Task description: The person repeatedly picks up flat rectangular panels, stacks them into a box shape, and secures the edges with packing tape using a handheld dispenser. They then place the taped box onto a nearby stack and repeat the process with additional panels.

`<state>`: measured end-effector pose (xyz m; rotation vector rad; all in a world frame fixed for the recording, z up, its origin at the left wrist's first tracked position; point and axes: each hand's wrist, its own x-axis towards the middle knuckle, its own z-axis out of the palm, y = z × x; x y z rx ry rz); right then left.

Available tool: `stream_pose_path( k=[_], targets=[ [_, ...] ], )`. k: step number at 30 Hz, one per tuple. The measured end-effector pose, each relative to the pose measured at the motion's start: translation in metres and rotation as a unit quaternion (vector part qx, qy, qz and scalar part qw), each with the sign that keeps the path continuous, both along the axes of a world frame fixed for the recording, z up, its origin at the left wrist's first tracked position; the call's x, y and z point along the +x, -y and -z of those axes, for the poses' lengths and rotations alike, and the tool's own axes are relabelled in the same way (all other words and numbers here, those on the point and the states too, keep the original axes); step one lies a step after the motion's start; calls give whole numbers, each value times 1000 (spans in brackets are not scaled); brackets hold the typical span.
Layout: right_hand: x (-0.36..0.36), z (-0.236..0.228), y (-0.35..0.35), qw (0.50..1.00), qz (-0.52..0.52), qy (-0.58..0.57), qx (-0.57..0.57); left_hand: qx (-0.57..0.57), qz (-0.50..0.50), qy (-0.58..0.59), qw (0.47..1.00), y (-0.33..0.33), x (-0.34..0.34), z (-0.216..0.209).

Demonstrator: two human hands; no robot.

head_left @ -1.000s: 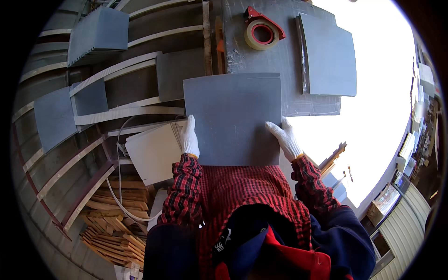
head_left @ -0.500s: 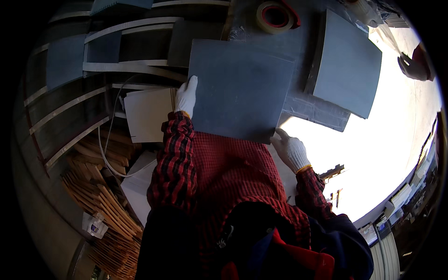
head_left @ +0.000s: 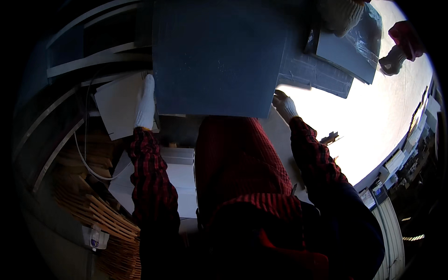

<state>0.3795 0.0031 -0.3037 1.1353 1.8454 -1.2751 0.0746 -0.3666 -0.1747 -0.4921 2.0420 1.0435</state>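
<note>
A large grey-blue rectangular panel (head_left: 214, 60) is in front of me, across the upper middle of the head view. My left hand (head_left: 145, 102), in a white knitted glove, is closed at the panel's left edge with its fingers pressed together. At the panel's lower right corner, my right hand (head_left: 284, 103) has its gloved fingers curled against the edge. The fingers' undersides are hidden on both hands. Beyond the panel to the right lies a stack of similar panels (head_left: 343, 58), partly under a shiny clear film.
A co-worker's gloved hand (head_left: 343, 16) is over the right stack; another gloved hand (head_left: 393, 61) with a red sleeve is farther right. Pale boards (head_left: 119, 105) stand left of me, beside a slatted rack (head_left: 100, 60). Curved wooden pieces (head_left: 100, 212) and a white cable (head_left: 91, 172) lie lower left.
The panel now looks larger and reaches farther left and up in view, both hands staying at its edges. A co-worker's hand has come over the right stack, where film now shows.
</note>
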Motion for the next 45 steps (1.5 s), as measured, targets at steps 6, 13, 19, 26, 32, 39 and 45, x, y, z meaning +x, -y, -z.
stream_pose_path(
  k=[6, 13, 19, 26, 32, 39, 45],
  targets=[
    [57, 26, 33, 985, -129, 66, 97, 224, -245, 44, 942, 37, 78, 37],
    [49, 39, 38, 984, -46, -17, 174, 331, -348, -24, 877, 3, 110, 32],
    [-2, 53, -14, 937, -18, -121, 328, 289, -386, -113, 869, -42, 110, 15],
    [-44, 155, -109, 847, -213, -79, 481, 219, -409, -164, 871, -47, 114, 11],
    [-39, 167, -151, 862, -209, -18, 462, 198, -370, -183, 889, -16, 109, 28],
    [-39, 142, -156, 869, -241, -21, 432, 272, -415, -163, 853, -14, 120, 20],
    [-40, 161, -180, 867, -236, -18, 439, 248, -411, -177, 859, -11, 115, 18]
  ],
)
